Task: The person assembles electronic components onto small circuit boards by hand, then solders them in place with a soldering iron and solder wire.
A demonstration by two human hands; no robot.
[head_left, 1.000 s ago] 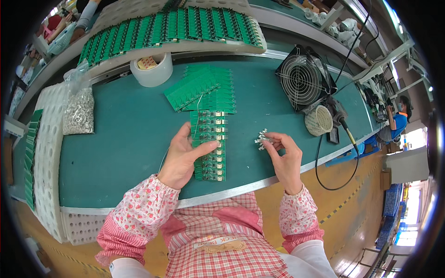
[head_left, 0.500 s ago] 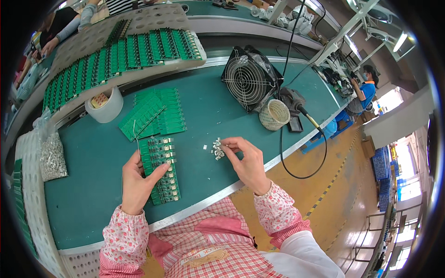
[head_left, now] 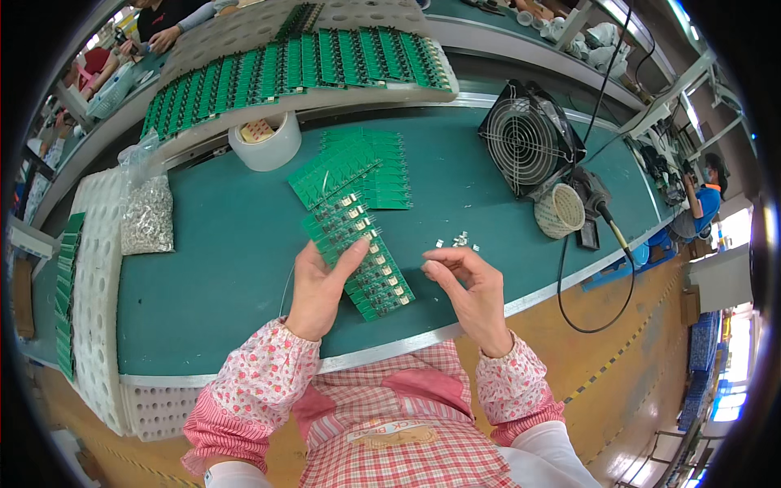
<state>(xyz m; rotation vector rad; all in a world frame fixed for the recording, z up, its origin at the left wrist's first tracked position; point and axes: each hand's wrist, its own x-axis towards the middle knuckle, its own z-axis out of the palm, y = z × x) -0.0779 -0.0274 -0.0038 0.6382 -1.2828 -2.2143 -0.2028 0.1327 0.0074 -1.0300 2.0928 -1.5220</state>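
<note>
In my left hand (head_left: 323,281) is a green circuit board panel (head_left: 381,281), tilted above the bench, the thumb lying across its face. A row of small white connectors runs down the panel. Just right of it, my right hand (head_left: 472,291) is closed in a pinch, thumb against forefinger. Whatever sits between those fingertips is too small to make out. Beyond the right hand lies a small heap of loose white connectors (head_left: 462,239). A thin wire shows beside my left wrist. More green boards (head_left: 389,180) lie stacked past the held panel.
Filled boards (head_left: 301,63) stand in rows on a pale foam tray at the back. A tape roll (head_left: 266,145) and a bag of small parts (head_left: 147,213) are to the left. A fan (head_left: 525,140), a cup-like roll (head_left: 559,211) and a soldering iron (head_left: 612,226) occupy the right.
My right hand has left the connector heap and moved left toward the panel, fingers pinched. The held panel is now more tilted. The whole view has shifted, so the bench appears farther right.
</note>
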